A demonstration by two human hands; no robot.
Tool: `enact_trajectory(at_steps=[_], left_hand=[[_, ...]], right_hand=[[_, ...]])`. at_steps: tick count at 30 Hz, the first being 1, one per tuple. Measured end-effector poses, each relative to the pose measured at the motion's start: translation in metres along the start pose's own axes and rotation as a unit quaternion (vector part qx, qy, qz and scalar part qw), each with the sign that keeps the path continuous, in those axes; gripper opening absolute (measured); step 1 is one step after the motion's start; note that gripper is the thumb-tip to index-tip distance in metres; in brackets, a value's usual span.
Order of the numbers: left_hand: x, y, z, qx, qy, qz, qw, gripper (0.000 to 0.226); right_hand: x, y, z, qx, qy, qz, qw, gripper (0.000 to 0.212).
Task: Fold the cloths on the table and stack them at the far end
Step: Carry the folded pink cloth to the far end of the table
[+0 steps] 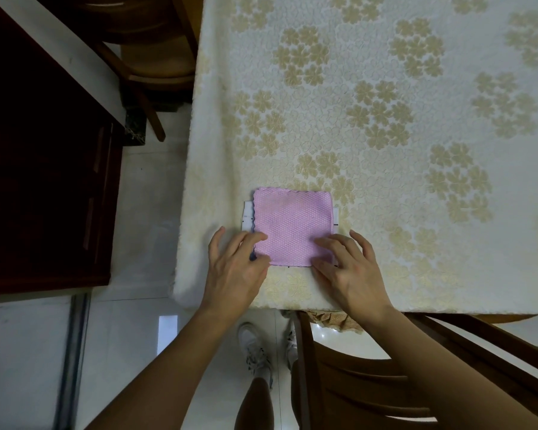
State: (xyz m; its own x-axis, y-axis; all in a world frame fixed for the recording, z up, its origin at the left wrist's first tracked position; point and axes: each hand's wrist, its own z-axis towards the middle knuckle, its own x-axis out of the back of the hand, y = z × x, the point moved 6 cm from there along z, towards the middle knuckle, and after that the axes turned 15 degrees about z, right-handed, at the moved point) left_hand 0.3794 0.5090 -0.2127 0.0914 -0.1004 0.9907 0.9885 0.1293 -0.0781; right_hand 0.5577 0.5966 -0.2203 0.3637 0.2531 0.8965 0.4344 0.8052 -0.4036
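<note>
Fingers of both hands lie spread and nearly straight on a folded pink cloth [292, 226] near the desk's [385, 135] near-left corner. The left hand [235, 268] rests at the cloth's near-left corner, its fingertips flat on the pink weave and its outer fingers on the desk cover beside it; nothing is pinched. The right hand [348, 265] presses the near-right corner the same way, fingers apart and laid over the edge, the thumb side out of sight under the hand.

Under the pink cloth lies a white cloth [248, 217], of which only narrow strips show at the left, right and near edges; dark marks run along them, too small to read. A dark blue scalloped edge runs down the pink cloth's left side, partly hidden by the left fingers. How many layers the pink cloth has cannot be told.

Chairs [385, 383] stand at the near and left sides, both cut off by the frame.
</note>
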Motion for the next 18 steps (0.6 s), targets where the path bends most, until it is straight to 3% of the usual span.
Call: enact_trajectory(at_steps=[4,9,18], left_hand=[[0.007,-0.004,-0.004,0.008,0.022,-0.012,1.0,0.012],[0.009,-0.035,0.018,0.064,0.018,-0.001,0.998,0.01],[-0.007,-0.058,0.054,0.015,-0.002,0.061,0.998,0.003]], right_hand=[[0.018,0.005,-0.001,-0.017,0.04,0.029,0.999,0.018],[0.04,0.048,0.004,-0.133,0.109,0.021,0.985,0.019],[0.031,0.068,0.041,-0.153,0.085,-0.008,0.985,0.009]])
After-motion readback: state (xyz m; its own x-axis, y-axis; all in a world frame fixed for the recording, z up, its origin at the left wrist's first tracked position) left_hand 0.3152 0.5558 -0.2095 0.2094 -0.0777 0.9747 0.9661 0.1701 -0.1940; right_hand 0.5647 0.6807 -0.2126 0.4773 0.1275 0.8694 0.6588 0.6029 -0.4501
